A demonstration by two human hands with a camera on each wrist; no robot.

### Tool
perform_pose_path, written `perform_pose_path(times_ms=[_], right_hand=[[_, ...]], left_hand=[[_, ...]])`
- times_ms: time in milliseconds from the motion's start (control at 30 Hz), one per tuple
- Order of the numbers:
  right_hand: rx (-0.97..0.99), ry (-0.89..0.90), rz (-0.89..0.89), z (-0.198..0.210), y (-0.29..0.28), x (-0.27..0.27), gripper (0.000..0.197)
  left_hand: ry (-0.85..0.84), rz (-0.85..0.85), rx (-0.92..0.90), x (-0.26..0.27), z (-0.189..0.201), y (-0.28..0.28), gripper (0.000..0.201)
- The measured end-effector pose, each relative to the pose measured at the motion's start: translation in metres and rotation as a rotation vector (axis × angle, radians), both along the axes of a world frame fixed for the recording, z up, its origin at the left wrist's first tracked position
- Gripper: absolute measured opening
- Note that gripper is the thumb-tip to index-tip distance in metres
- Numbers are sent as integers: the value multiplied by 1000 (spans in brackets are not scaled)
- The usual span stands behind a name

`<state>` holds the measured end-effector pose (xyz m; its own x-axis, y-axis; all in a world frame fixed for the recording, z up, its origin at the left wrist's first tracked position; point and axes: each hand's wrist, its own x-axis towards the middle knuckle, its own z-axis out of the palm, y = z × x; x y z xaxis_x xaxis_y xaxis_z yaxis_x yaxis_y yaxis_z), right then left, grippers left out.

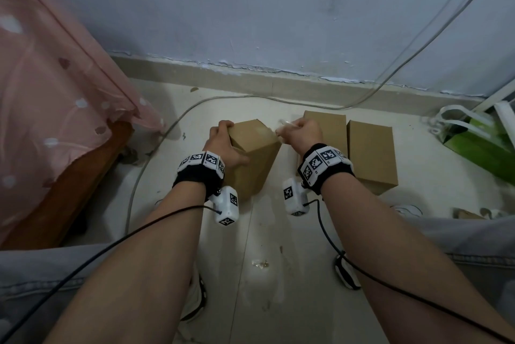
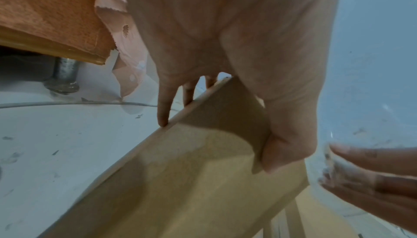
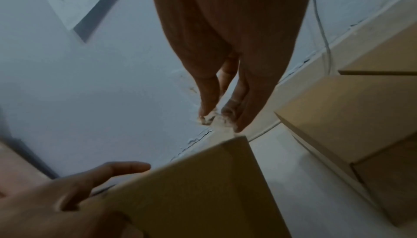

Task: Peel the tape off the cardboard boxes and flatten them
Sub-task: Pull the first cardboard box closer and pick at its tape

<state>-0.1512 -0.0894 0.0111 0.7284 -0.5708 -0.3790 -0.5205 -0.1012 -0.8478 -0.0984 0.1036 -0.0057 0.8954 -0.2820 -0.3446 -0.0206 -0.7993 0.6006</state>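
A brown cardboard box [image 1: 255,159] stands on end on the pale floor in front of me. My left hand [image 1: 224,143] grips its upper left corner, thumb on the near face and fingers curled over the far edge [image 2: 286,145]. My right hand [image 1: 299,134] pinches a crumpled strip of clear tape [image 1: 282,124] just off the box's upper right corner [image 3: 237,140]; in the right wrist view the tape [image 3: 208,118] sits bunched between the fingertips. Two more closed boxes lie flat at the right: one [image 1: 326,126] behind my right hand, another [image 1: 372,154] beside it.
A bed with a wooden frame [image 1: 64,190] and pink dotted cloth [image 1: 50,70] fills the left. White cables [image 1: 167,131] run along the floor and up the blue wall. A green and white bag [image 1: 479,145] sits at the far right. My knees frame the bottom.
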Motion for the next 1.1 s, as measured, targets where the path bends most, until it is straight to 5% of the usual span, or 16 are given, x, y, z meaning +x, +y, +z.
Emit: perform_pose_path(times_ms=[233, 467, 700, 867, 1000, 1100], right_hand=[[94, 2, 43, -1, -3, -1, 10], [-44, 145, 97, -11, 2, -8, 13], [185, 138, 153, -13, 3, -9, 22], [177, 170, 184, -11, 9, -14, 45], [55, 178, 270, -14, 8, -16, 20], [28, 174, 296, -14, 7, -18, 26]], left_hand=[[14, 14, 288, 5, 12, -13, 114], [23, 32, 385, -8, -10, -18, 98], [65, -108, 415, -16, -12, -28, 69], [-124, -213, 149, -21, -2, -46, 35], [24, -181, -32, -28, 6, -61, 43], [20, -76, -148, -29, 2, -61, 33]])
